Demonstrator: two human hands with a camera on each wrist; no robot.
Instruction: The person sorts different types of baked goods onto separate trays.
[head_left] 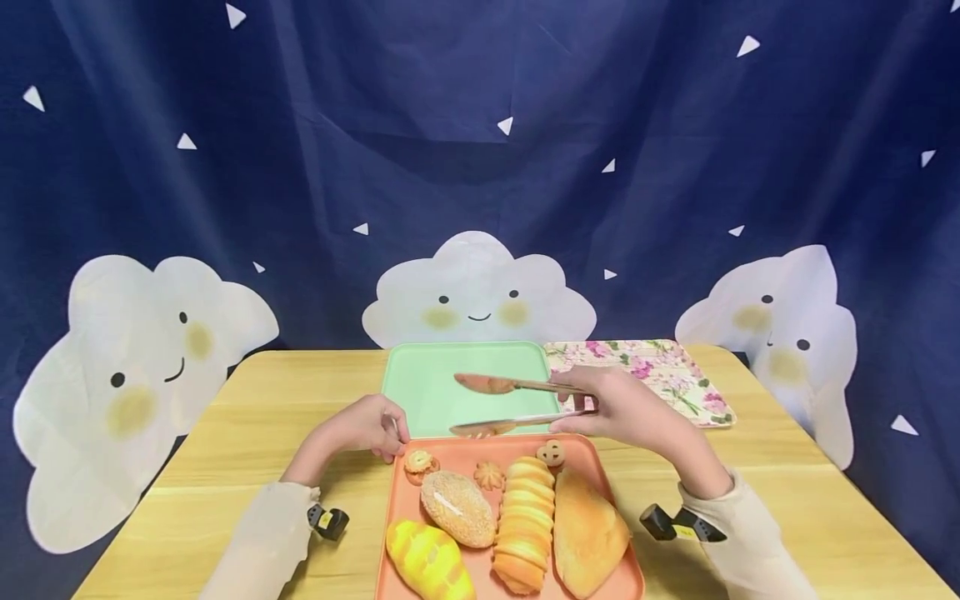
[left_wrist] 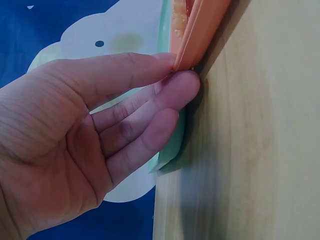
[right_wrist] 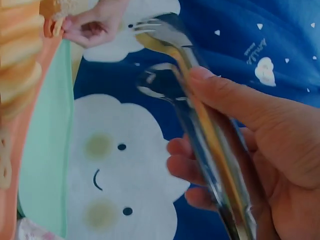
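My right hand [head_left: 611, 404] holds metal serving tongs [right_wrist: 212, 135], one tip forked and the other spoon-shaped. In the head view the tongs' two arms are spread and nothing lies between them, above the green tray [head_left: 435, 375]. My left hand [head_left: 370, 427] pinches the far left corner of the orange tray [left_wrist: 200, 35] between thumb and forefinger. On that tray lie a yellow bread [head_left: 427, 558], a seeded oval bun [head_left: 457, 508], a long ridged roll [head_left: 523, 525], a triangular bread [head_left: 587, 533], a pretzel cookie [head_left: 551, 453], a flower-shaped cookie [head_left: 489, 476] and round cookies [head_left: 420, 465].
A floral tray [head_left: 667, 375] lies at the back right, beside the green one. The trays stand on a wooden table [head_left: 225, 467]. Behind its far edge hangs a dark blue curtain [head_left: 480, 183] with white clouds and triangles.
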